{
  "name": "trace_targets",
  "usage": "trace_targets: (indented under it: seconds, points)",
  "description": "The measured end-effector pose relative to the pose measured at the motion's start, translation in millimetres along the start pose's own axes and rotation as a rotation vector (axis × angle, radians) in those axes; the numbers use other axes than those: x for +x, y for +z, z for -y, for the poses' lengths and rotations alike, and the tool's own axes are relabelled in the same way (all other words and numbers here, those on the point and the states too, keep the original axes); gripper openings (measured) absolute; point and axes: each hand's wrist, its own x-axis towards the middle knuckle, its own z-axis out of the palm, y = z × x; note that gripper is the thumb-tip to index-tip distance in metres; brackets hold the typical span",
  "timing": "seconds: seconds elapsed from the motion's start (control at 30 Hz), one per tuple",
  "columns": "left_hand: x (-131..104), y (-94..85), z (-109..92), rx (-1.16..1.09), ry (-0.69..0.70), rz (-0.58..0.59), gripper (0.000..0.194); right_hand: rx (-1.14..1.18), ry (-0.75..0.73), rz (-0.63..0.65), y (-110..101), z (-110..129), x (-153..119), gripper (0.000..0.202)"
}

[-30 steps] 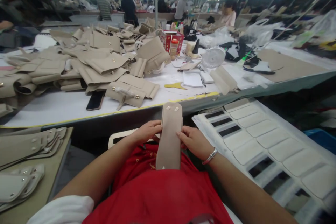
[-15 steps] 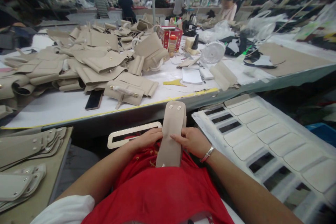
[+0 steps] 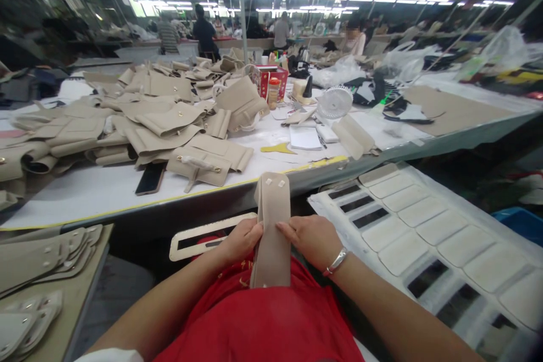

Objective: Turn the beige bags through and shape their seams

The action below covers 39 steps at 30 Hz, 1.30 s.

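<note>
A long beige leather strap piece (image 3: pixel 275 203) with a rounded far end and two small white tabs stands out from my lap, in front of the table edge. My left hand (image 3: pixel 242 238) is closed on its left edge, thumb against the leather. From the other side my right hand (image 3: pixel 316 240) grips the right edge, its thumb lying on the upper face. A second layer shows beneath the strap at the upper left. Its near end lies against my red apron (image 3: pixel 263 322). Left of it is a cream oval frame (image 3: pixel 180 245), partly behind my left hand.
Beige leather bag pieces (image 3: pixel 165 116) are heaped on the white table, near a phone (image 3: pixel 150 179), notepad (image 3: pixel 305 138) and small fan (image 3: pixel 335 103). To the right lies a board (image 3: pixel 424 237) of pale rounded panels. Stacked straps (image 3: pixel 42 254) rest at left.
The camera view has tilted up, so the table and hands appear lower. Both hands keep hold of the strap piece; its lower layer now sticks out more at the upper left.
</note>
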Motion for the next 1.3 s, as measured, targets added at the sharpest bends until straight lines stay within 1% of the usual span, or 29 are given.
trace_targets:
  seconds: [0.07,0.17,0.23,0.33,0.43,0.47,0.5,0.63,0.67,0.7,0.77,0.83,0.87,0.93,1.0,1.03,1.07,1.13,1.2,1.27,1.3]
  points:
    - [-1.8,-1.4,2.0,-0.037,-0.02,0.005,0.037,0.099,0.007,-0.027,3.7,0.7,-0.5,0.042]
    - [-2.9,-2.9,6.8,-0.082,-0.026,-0.003,0.038,0.292,0.093,-0.118,12.6,0.0,-2.2,0.028]
    - [-3.1,-3.4,9.3,-0.108,-0.019,-0.007,0.039,0.39,0.138,-0.132,17.2,-0.2,-3.9,0.026]
    - [-3.6,-4.1,10.3,-0.114,0.014,-0.03,0.038,0.461,0.127,-0.104,19.2,2.0,-5.7,0.023]
    - [-5.4,-5.5,9.6,-0.085,0.038,-0.05,0.037,0.481,0.117,-0.137,16.9,6.3,-4.9,0.021]
    - [-6.3,-6.1,9.3,-0.075,0.036,-0.05,0.037,0.528,0.127,-0.121,15.9,7.6,-3.9,0.021]
    - [-7.4,-6.8,9.2,-0.068,0.033,-0.049,0.036,0.607,0.147,-0.078,15.1,8.6,-2.5,0.021]
    - [-11.3,-9.2,9.0,-0.04,0.038,-0.05,0.036,1.029,0.25,0.216,14.1,9.3,4.7,0.025]
    - [-11.8,-9.6,9.0,-0.033,0.04,-0.047,0.035,1.081,0.251,0.247,14.2,9.0,6.2,0.025]
    - [-12.1,-10.1,9.0,-0.027,0.041,-0.043,0.034,1.103,0.239,0.248,14.3,8.7,7.1,0.025]
    - [-11.9,-11.6,9.4,-0.016,0.043,-0.046,0.035,1.081,0.185,0.187,13.9,9.1,6.6,0.024]
    - [-11.7,-13.8,10.4,-0.014,0.046,-0.074,0.036,1.041,0.114,0.11,13.0,11.0,2.4,0.02]
    - [-11.9,-15.2,11.3,-0.02,0.045,-0.088,0.037,1.033,0.088,0.093,12.6,12.4,-1.1,0.017]
    - [-13.3,-17.5,14.2,-0.055,0.037,-0.094,0.038,1.066,0.065,0.127,12.8,15.8,-9.3,0.019]
    - [-15.4,-18.0,19.2,-0.121,0.029,-0.074,0.038,1.111,0.077,0.212,15.0,19.6,-16.6,0.026]
    - [-16.4,-17.2,22.6,-0.158,0.028,-0.075,0.038,1.103,0.081,0.232,16.9,21.7,-19.1,0.028]
    - [-17.2,-15.8,26.5,-0.191,0.023,-0.095,0.036,1.058,0.071,0.221,19.4,23.9,-20.3,0.029]
    - [-18.1,-11.6,35.8,-0.239,0.005,-0.195,0.032,0.87,0.037,0.101,25.9,28.8,-18.8,0.025]
    - [-18.9,-7.9,45.5,-0.244,-0.006,-0.347,0.034,0.667,0.007,-0.043,34.2,34.2,-12.6,0.016]
    - [-21.2,-7.5,53.1,-0.176,0.007,-0.501,0.042,0.565,0.005,-0.122,43.4,39.8,-4.1,0.007]
    - [-23.2,-9.0,55.0,-0.102,0.04,-0.581,0.045,0.553,0.009,-0.143,48.0,42.5,-0.1,0.006]
